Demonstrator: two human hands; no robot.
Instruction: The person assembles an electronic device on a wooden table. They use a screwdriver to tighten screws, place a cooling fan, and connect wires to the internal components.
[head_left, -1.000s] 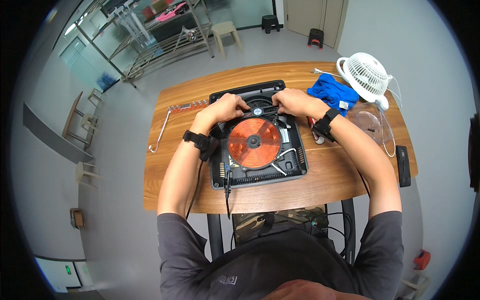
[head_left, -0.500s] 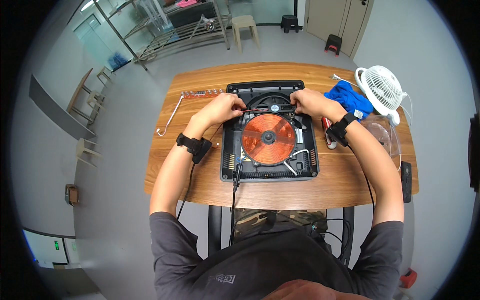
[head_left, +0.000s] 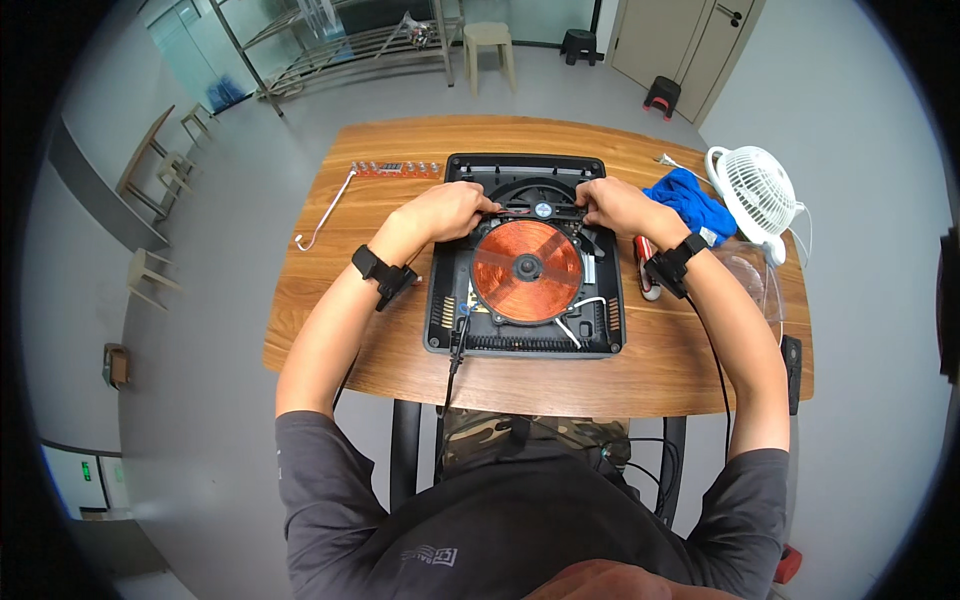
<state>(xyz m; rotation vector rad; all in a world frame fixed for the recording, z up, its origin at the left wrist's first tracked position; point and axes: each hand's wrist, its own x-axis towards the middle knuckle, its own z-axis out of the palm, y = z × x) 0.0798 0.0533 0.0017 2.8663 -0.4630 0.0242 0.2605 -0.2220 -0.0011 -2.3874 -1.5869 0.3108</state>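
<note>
Evidently, casing (head_left: 610, 280): lay open mid-frame
Board (head_left: 392, 168): lay apart, upper left
Left hand (head_left: 460, 208), right hand (head_left: 615, 205): narrow at fan (head_left: 543, 210); grip was unclear

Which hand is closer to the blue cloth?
Right. The right hand is just left of the blue cloth; the left hand is farther left, over the left side of the open black appliance.

Table (head_left: 665, 350) open near-right — fan (head_left: 757, 195) blocks beyond.

Black wristbands (head_left: 394, 286) accompany a dark T-shirt (head_left: 560, 505) and camouflage trousers (head_left: 475, 436).
</note>
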